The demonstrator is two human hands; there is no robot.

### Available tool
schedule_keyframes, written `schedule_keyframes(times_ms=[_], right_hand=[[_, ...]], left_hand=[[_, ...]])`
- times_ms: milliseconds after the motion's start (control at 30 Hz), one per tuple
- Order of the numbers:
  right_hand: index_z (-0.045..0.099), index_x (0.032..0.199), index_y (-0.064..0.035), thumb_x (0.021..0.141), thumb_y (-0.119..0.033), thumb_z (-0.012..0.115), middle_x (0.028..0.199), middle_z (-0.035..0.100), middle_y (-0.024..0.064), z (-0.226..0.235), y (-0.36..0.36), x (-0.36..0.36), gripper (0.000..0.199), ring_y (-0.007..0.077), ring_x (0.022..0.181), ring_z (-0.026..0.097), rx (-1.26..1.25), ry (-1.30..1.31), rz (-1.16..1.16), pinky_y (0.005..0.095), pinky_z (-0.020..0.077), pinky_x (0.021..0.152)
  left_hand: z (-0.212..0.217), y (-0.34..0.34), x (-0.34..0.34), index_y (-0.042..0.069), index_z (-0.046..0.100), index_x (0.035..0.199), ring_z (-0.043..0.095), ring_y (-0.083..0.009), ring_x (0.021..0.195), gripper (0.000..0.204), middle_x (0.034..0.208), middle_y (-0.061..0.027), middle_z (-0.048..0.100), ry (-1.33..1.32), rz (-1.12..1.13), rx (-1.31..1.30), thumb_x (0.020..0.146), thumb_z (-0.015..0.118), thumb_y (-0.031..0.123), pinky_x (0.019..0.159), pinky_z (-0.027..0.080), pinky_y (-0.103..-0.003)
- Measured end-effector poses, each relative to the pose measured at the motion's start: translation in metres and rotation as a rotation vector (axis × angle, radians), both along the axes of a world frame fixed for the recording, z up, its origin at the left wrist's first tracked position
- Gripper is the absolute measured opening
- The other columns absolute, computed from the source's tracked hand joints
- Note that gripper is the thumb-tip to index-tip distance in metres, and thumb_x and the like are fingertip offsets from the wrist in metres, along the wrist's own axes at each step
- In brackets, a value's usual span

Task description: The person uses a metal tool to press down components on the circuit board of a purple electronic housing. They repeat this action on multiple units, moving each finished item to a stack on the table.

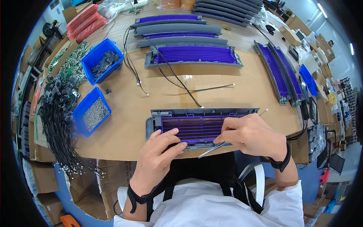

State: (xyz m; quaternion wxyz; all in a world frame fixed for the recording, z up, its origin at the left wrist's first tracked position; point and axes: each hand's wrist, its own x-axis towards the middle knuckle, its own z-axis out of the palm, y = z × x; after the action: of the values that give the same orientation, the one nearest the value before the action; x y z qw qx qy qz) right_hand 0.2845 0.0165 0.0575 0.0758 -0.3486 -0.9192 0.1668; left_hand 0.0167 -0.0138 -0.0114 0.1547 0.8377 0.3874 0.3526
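A long grey plastic housing [148,130] with a purple slatted grille [189,132] lies near the table's front edge. My left hand [154,157] grips its near left side, with the thumb at the front rim and the fingers bent over the grille's left end. Above the right part of the housing is my right hand [251,134], closed on a pair of thin silver tweezers [211,150]. The tweezers slant down to the left across the housing's front rim. Part of the grille is hidden under my right hand.
Left stand blue bins of dark parts [103,65] and small grey pieces [94,115], beside a bundle of black cables [58,117]. More purple-lined housings lie at the back [196,56] and right [274,72]. Loose cables [181,85] cross the cardboard sheet [124,130].
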Motion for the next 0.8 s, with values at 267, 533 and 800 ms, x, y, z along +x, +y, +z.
schedule_keyframes(times_ms=[267,533,800], right_hand=[[0.068,0.098,-0.0095,0.070,0.002,0.069,0.087,0.057,0.0101,-0.013,-0.005,-0.019,0.030,0.0268,0.072,0.064,0.082,0.032,-0.006,0.0376,0.0508,0.057],[0.068,0.097,-0.0100,0.073,0.000,0.068,0.086,0.056,0.0100,-0.018,-0.004,-0.029,0.026,0.0260,0.066,0.063,0.132,0.042,-0.033,0.0371,0.0491,0.052],[0.072,0.104,-0.0138,0.077,-0.007,0.067,0.084,0.055,0.0071,-0.020,-0.012,-0.019,0.029,0.0193,0.065,0.062,0.255,0.002,-0.062,0.0326,0.0491,0.050]], left_hand=[[0.002,0.003,-0.017,0.012,0.075,0.091,0.050,-0.0342,0.132,0.026,0.110,-0.0078,0.064,0.111,0.155,0.018,0.074,0.069,-0.006,0.110,0.030,-0.059],[0.002,-0.007,0.009,0.007,0.070,0.096,0.055,-0.0333,0.125,0.025,0.109,-0.0089,0.065,-0.012,0.162,0.025,0.074,0.069,-0.006,0.106,0.036,-0.056],[-0.005,-0.002,0.026,0.002,0.069,0.089,0.063,-0.0340,0.107,0.024,0.096,-0.0106,0.067,-0.126,0.116,0.037,0.066,0.076,-0.005,0.087,0.051,-0.042]])
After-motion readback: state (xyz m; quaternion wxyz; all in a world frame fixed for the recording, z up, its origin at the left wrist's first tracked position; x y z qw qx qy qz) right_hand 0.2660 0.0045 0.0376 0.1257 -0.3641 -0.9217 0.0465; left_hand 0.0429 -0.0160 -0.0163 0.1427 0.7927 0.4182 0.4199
